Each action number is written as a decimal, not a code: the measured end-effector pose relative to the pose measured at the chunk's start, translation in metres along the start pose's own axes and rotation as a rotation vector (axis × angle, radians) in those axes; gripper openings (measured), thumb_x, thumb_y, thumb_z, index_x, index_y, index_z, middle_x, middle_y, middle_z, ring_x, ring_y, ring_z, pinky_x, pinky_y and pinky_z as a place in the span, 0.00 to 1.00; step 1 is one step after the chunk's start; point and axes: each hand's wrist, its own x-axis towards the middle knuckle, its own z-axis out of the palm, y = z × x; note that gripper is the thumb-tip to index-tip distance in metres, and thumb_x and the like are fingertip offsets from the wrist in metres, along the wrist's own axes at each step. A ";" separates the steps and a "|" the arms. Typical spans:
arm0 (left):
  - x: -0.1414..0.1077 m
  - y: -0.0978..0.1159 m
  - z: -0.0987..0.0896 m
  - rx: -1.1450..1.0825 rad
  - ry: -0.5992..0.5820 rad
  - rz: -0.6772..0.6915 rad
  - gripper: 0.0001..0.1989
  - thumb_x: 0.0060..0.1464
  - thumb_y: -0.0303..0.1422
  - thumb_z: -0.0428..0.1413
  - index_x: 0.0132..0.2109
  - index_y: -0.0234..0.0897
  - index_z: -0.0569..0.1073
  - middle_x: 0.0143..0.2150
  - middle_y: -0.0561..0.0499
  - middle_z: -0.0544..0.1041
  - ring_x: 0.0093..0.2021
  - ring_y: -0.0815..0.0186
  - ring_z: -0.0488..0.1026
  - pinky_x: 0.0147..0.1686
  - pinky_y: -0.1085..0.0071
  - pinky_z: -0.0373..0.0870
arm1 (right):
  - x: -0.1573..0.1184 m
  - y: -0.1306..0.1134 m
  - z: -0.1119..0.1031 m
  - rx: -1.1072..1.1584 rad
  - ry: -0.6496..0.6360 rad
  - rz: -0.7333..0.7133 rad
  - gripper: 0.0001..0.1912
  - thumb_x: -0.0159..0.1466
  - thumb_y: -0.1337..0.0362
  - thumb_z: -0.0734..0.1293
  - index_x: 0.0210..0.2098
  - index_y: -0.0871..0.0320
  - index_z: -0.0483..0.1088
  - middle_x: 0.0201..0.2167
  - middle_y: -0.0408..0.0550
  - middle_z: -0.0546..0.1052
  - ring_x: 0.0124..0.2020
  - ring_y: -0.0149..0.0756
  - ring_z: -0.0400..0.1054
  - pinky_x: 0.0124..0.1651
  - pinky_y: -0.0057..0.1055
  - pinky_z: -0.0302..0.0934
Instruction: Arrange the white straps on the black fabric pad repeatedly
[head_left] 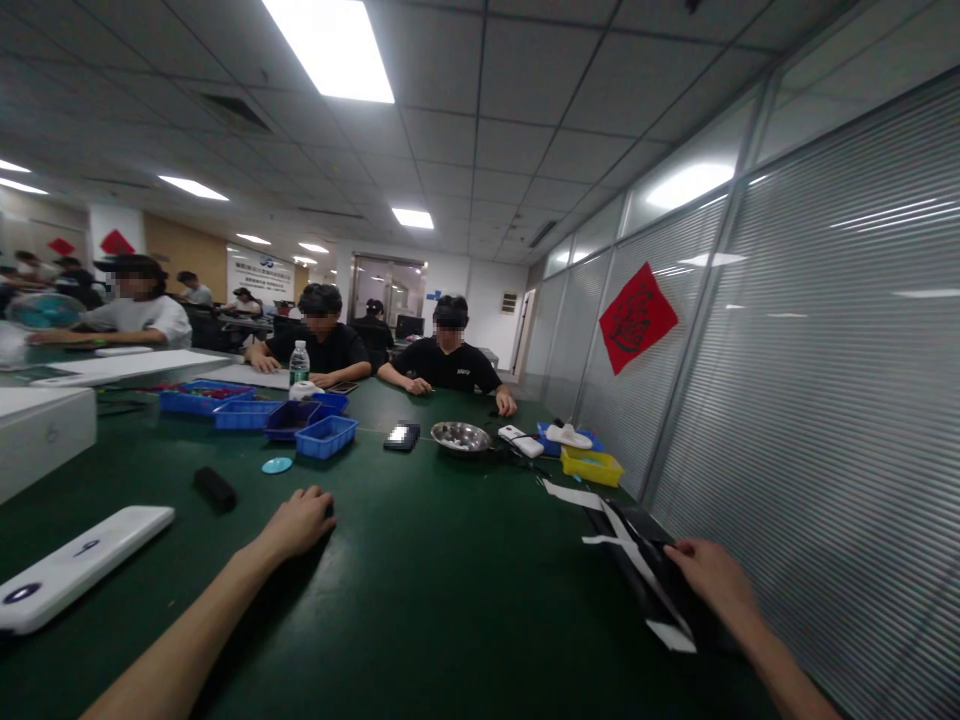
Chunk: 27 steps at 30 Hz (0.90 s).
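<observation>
My left hand (301,522) rests on the green table (420,580), fingers bent down against the surface; whether anything is under them is hidden. On the right, my right hand (709,572) pinches the edge of a black sheet or bag (619,545) that has white strips (634,550) across it. A black block-like object (215,490) lies left of my left hand, and a light blue disc (277,465) lies beyond it.
Blue trays (326,437), a phone (402,437), a metal bowl (461,439) and a yellow tray (592,467) stand farther back. A white device (90,565) and a white box (45,440) are at left. People sit across the table; a glass partition (817,400) borders the right.
</observation>
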 end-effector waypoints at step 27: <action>0.001 -0.003 0.005 0.014 0.008 0.038 0.21 0.53 0.41 0.47 0.47 0.35 0.73 0.48 0.40 0.71 0.48 0.53 0.68 0.46 0.62 0.66 | -0.095 0.025 -0.019 -0.119 0.043 0.145 0.25 0.60 0.40 0.54 0.30 0.55 0.66 0.26 0.54 0.77 0.28 0.45 0.72 0.30 0.38 0.61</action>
